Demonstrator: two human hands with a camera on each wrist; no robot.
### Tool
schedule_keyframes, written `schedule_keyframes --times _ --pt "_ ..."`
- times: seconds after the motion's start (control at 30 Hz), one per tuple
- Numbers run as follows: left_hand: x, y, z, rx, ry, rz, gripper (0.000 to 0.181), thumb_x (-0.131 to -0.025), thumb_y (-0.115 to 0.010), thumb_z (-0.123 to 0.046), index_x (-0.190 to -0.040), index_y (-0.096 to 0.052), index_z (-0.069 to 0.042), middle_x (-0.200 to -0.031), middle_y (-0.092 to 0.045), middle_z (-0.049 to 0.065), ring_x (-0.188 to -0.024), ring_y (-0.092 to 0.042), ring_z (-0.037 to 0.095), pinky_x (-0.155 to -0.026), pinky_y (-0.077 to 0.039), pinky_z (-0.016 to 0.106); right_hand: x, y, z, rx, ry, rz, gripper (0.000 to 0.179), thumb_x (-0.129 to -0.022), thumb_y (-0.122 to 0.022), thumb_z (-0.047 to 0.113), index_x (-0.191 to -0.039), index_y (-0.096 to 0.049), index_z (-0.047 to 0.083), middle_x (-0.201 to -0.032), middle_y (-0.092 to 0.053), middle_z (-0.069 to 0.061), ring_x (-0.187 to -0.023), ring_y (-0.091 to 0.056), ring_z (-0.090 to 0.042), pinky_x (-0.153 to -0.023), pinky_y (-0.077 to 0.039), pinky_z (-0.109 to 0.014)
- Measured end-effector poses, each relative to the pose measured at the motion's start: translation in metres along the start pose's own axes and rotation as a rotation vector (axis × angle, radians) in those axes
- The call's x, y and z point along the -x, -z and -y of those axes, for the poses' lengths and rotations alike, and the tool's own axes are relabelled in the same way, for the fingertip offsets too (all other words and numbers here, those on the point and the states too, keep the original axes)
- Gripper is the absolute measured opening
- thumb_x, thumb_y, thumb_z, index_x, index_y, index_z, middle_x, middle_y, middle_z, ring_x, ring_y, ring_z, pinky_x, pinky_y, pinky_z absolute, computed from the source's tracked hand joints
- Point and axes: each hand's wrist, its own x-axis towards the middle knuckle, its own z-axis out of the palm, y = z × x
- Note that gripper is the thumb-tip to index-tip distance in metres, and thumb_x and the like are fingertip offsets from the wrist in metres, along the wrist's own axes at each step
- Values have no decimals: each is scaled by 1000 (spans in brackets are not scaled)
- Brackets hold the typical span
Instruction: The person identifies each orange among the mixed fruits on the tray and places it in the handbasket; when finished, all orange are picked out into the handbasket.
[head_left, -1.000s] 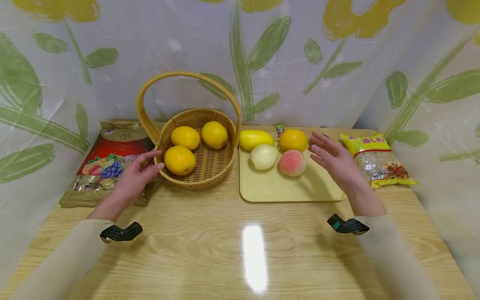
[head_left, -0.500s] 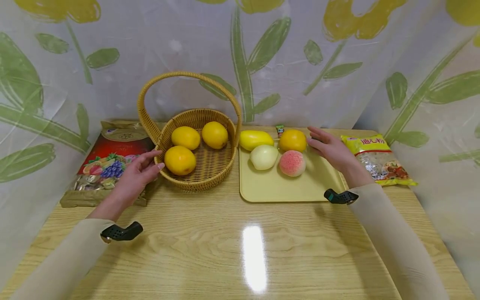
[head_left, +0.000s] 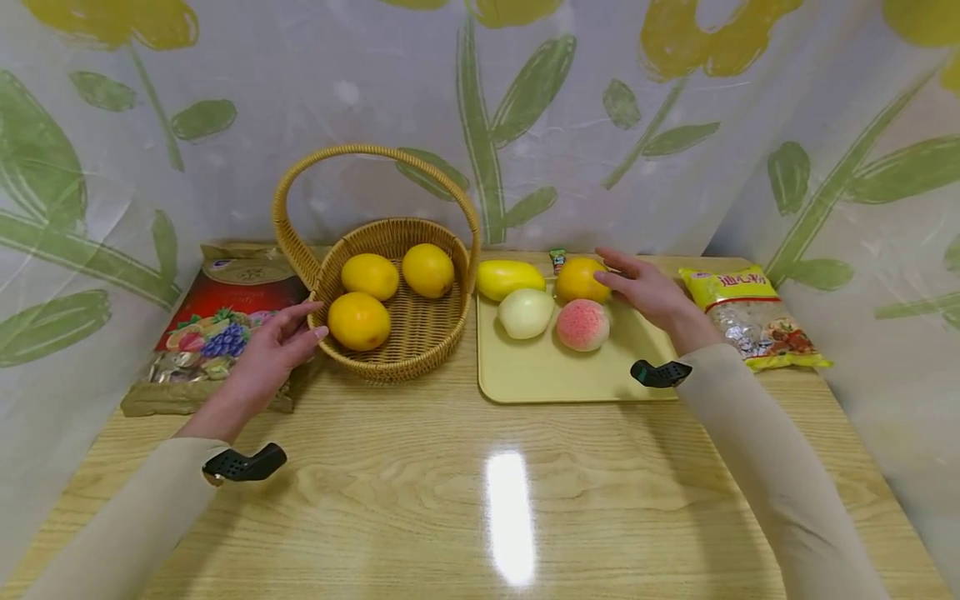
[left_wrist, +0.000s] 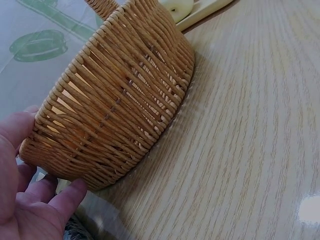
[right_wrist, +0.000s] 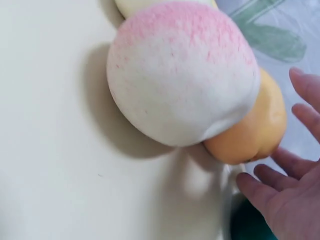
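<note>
A wicker basket [head_left: 450, 333] with a tall handle stands left of centre, with 3 yellow-orange fruits [head_left: 360, 321] inside. My left hand [head_left: 273, 350] holds its left side, digits at the rim and along the outer wall [left_wrist: 115, 100]. On the pale yellow tray [head_left: 555, 387] sit a peach [head_left: 582, 325], a pale greenish-white fruit [head_left: 526, 313], a long yellow fruit [head_left: 510, 280] and an orange round fruit [head_left: 581, 279]. My right hand [head_left: 648, 292] reaches over the tray's right side, its spread fingers beside the orange fruit [right_wrist: 255, 130]. In the right wrist view, the peach [right_wrist: 180, 80] partly covers that fruit.
A red-and-brown candy bag [head_left: 225, 308] lies left of the basket, partly behind my left hand. A yellow food packet [head_left: 753, 317] is at the right, and a small green wrapped sweet [head_left: 557, 258] lies behind the tray. A flowered curtain [head_left: 375, 92] hangs at the table's back.
My right hand has moved left and a little away from me, from beside the tray fruits to right at the orange fruit. The left hand stays on the basket.
</note>
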Motion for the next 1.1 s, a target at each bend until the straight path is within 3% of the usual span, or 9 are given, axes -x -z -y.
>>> schedule_keyframes --times 0.1,0.33,0.47,0.6,0.8,1.1 --pt "-1 0 1 13 0 0 66 -100 -54 -38 -154 -28 -10 -160 -21 15 -144 -25 34 -89 -45 10 -7 3 -5 18 -1 20 64 -100 -57 29 -156 -28 17 -161 -18 -12 -145 -25 -30 -116 -25 -47" --pt "0 0 1 7 -1 -5 66 -100 -54 -38 -154 -28 -9 -160 -22 15 -144 -25 34 -89 -44 9 -1 -3 16 175 -18 78 64 -100 -57 26 -155 -28 13 -161 -19 -12 -146 -19 -35 -117 -22 -49" --pt "1 0 1 9 -4 -4 66 -100 -54 -37 -154 -28 -9 -159 -22 16 -144 -26 34 -89 -44 9 -2 -7 20 140 -34 110 64 -101 -57 24 -156 -27 14 -160 -19 -12 -142 -25 -34 -115 -25 -49" --pt "1 0 2 10 -7 -4 66 -101 -54 -37 -154 -28 -9 -159 -23 16 -144 -26 34 -89 -44 10 -11 -7 11 117 -28 120 64 -100 -59 24 -156 -28 18 -160 -20 -11 -139 -28 -33 -114 -28 -51" --pt "1 0 1 6 -6 -4 66 -100 -55 -38 -153 -29 -9 -160 -22 14 -145 -23 32 -89 -44 9 -24 -4 -5 199 16 116 63 -96 -64 32 -153 -36 26 -159 -24 -6 -137 -30 -31 -113 -30 -51" --pt "1 0 0 21 -23 5 66 -100 -55 -38 -153 -30 -9 -160 -22 15 -145 -23 32 -89 -45 10 -23 0 -7 218 68 158 61 -99 -60 28 -154 -34 20 -160 -20 -10 -135 -33 -35 -110 -32 -55"
